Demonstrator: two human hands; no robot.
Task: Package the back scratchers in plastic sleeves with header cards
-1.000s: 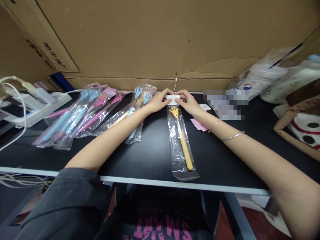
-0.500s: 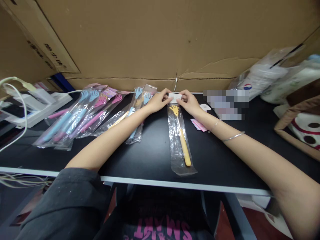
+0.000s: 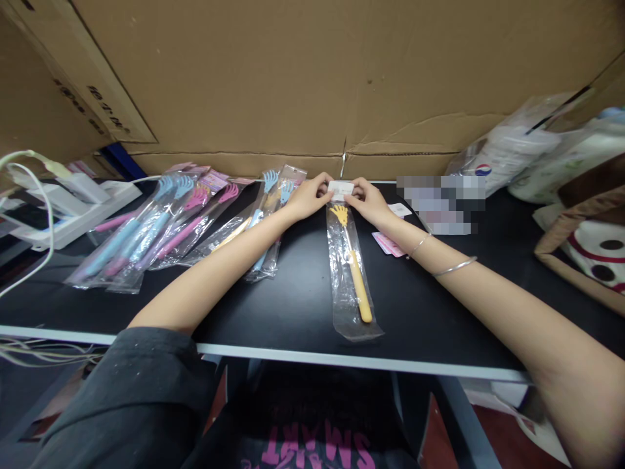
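Two hands held one white card point(image 3: 340, 189) at the top of one clear bag point(image 3: 349, 330): left hand point(image 3: 311, 197) pinched nearly closed on its 9 o'clock edge, right hand point(image 3: 368, 200) likewise on its 3 o'clock edge. One yellow back scratcher point(image 3: 360, 286) lay in the bag, just below both hands at 6 o'clock, head end nearest them. Bagged scratchers point(image 3: 155, 225) lay at 8 to 9 o'clock: four blue heads point(image 3: 183, 186), two pink heads point(image 3: 228, 192) showed; overlap hid the total.
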